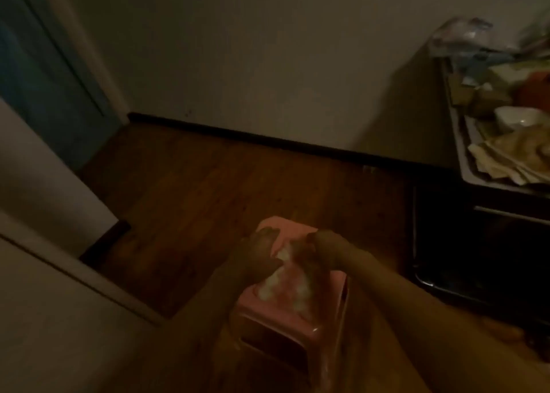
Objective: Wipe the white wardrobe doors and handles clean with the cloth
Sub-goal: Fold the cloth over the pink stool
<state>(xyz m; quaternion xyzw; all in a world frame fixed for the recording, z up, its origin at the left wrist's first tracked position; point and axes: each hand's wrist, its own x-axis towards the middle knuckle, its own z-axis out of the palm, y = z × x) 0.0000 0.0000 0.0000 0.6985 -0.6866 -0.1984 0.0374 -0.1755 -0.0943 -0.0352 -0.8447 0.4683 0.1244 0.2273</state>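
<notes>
In a dim room, a person is bending over a pink plastic stool (pixel 293 315) standing on the wooden floor (pixel 238 184), both bare hands meeting above its seat. The left hand (pixel 257 257) and the right hand (pixel 315 254) are each closing their fingers on a pale chequered cloth (pixel 281 284), which is bunching between them and draping down onto the stool's top. The white wardrobe doors (pixel 44 303) are standing at the left edge of the view, apart from the hands, with one panel angling out over the floor. No writing or label is readable anywhere in the gloom and blur. A dark skirting board (pixel 268 138) is running along the bare wall, and open floor is lying between the stool and that wall. At right, a cluttered counter (pixel 464 154) is carrying papers and a white bowl (pixel 519 120).
</notes>
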